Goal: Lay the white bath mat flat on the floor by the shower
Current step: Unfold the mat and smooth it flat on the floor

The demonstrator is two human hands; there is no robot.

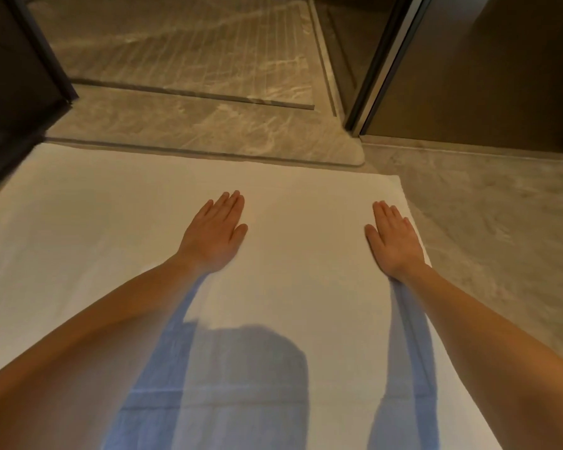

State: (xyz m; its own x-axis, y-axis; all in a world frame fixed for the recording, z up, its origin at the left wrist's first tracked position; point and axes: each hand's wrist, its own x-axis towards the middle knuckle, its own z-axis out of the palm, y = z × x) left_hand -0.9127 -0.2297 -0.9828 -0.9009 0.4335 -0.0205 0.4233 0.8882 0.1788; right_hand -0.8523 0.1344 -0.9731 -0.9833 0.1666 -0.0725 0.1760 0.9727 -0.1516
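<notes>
Mat: white bath mat [111,241] is lying spread flat on the floor [488,222], touching the shower threshold [208,125].
Left grip: left hand [213,237] is pressing down, fingers straight.
Right grip: right hand [395,243] is pressing near the mat's right edge, fingers straight.

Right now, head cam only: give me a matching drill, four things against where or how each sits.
Things:
1. left hand
2. right hand
3. white bath mat
4. door frame

Places or states:
A. upright, past the mat's far right corner
B. flat on the mat, near its right edge
C. spread out under both hands
D. flat on the mat, near its middle

Pairs: 1-D, 2-B, 3-C, 4-A
</notes>
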